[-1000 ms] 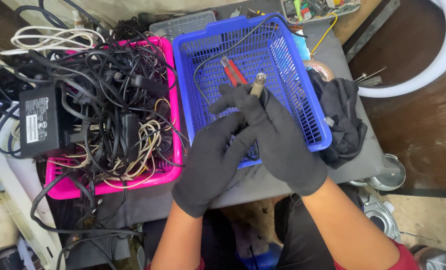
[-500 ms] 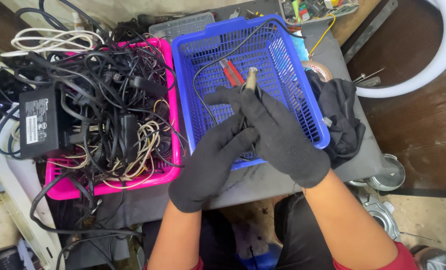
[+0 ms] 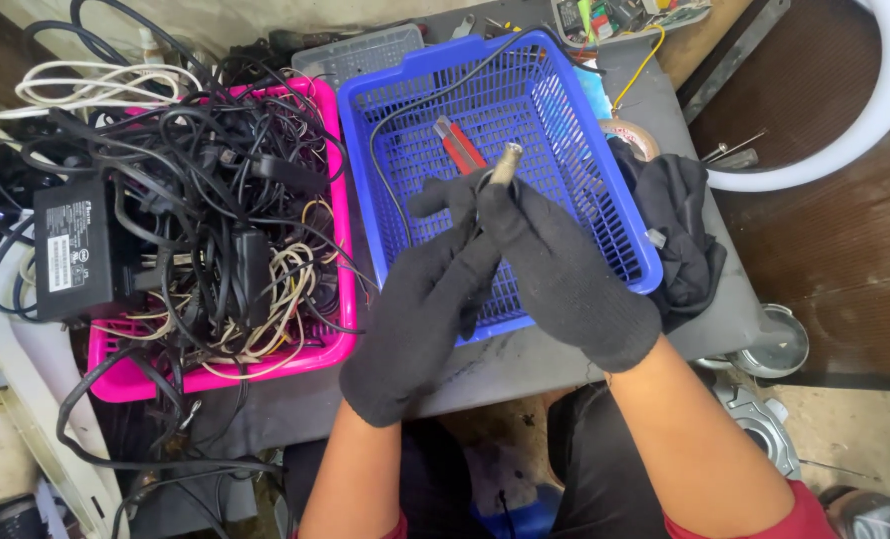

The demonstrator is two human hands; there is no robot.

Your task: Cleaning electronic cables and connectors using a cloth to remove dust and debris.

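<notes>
Nearest to us, our left hand (image 3: 420,319) in its black knit glove is curled, its fingers pressed around a thin black cable (image 3: 390,150) just below where the right hand grips. Our right hand (image 3: 565,269), gloved the same way, is closed around the cable's end, pinching a small dull-metal cylindrical plug (image 3: 506,163) that sticks up past the fingertips. Both hands hover over the near half of the blue plastic lattice basket (image 3: 604,215), which sits on the grey counter (image 3: 525,359).

We judge the cable light and limp, so it will sag and trail wherever it is not held; the plug is the one stiff part, small and likely slick through knit gloves, so the firmest hold looks to be at the plug's base where the cable enters.

The gloves hide the cable between the two hands, so we cannot tell how it runs there. Behind the hands a red-handled tool (image 3: 458,143) lies in the basket, its working end covered. To the left, the pink plastic basket (image 3: 337,200) holds a tangle of black and white cords (image 3: 215,220) with a black power adapter (image 3: 73,250); individual cords are hard to separate.
</notes>
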